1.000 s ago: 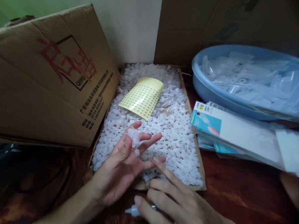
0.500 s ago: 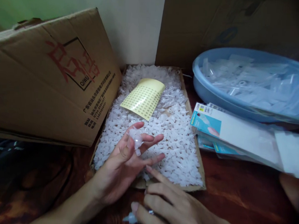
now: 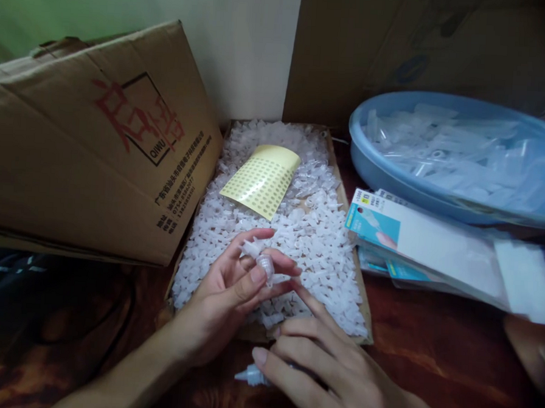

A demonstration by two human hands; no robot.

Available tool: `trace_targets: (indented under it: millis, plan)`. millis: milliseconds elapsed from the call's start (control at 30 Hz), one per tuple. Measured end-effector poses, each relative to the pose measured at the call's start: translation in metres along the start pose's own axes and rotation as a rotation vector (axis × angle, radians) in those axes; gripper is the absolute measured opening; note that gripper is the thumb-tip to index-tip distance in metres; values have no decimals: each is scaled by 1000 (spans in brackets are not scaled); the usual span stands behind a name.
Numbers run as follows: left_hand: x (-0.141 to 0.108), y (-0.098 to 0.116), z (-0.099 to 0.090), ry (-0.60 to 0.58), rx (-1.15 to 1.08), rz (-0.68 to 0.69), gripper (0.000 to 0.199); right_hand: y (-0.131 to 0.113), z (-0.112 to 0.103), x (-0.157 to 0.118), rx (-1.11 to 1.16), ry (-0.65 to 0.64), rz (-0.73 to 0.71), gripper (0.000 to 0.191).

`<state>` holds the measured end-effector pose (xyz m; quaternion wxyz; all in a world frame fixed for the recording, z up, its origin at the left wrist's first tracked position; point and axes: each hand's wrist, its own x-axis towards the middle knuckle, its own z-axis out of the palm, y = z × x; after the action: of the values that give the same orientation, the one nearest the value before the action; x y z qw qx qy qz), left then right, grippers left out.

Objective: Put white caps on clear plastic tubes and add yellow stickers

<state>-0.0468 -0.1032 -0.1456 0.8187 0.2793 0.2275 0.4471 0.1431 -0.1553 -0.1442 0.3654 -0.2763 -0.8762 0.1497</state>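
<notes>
My left hand point(image 3: 231, 290), palm up over the near part of the tray, pinches small clear plastic pieces point(image 3: 264, 266) between thumb and fingers; one has a ribbed surface. My right hand point(image 3: 323, 365) is lower and to the right, its index fingertip at the left hand's fingertips. Under its thumb and curled fingers is a small translucent bottle point(image 3: 253, 375) with a pointed tip facing left; most of its body is hidden. Many white plastic caps point(image 3: 318, 243) fill the shallow cardboard tray point(image 3: 363, 312). On them lies a yellow sticker sheet point(image 3: 262, 179) with rows of small dots.
A printed cardboard box point(image 3: 115, 153) leans at the left. At the right, a blue basin point(image 3: 371, 151) holds clear plastic bags or pieces. Below it lie packaging cards point(image 3: 430, 246) in clear sleeves. Part of a person's arm point(image 3: 527, 351) shows at the right edge.
My left thumb and fingers have closed further around the clear pieces, which now show a ribbed part. My right hand has moved slightly up and right with the small bottle.
</notes>
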Motion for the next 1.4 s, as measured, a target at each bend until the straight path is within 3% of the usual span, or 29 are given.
trace_targets:
  millis: [133, 300, 567, 733, 1000, 1400]
  plan:
    - [0, -3, -2, -29, 23, 9, 32, -3, -1, 2, 10, -45, -34, 25]
    - [0, -3, -4, -27, 158, 33, 33, 2, 7, -2, -9, 27, -67, 25]
    - [4, 5, 0, 130, 515, 119, 47, 13, 0, -8, 0, 247, 147, 46]
    - [4, 7, -2, 231, 630, 191, 51, 16, 0, -7, -25, 340, 271, 41]
    - [3, 0, -5, 147, 780, 240, 48, 21, -5, -6, -102, 360, 361, 29]
    - [1, -1, -13, 96, 992, 359, 40, 19, -3, -6, 17, 362, 382, 34]
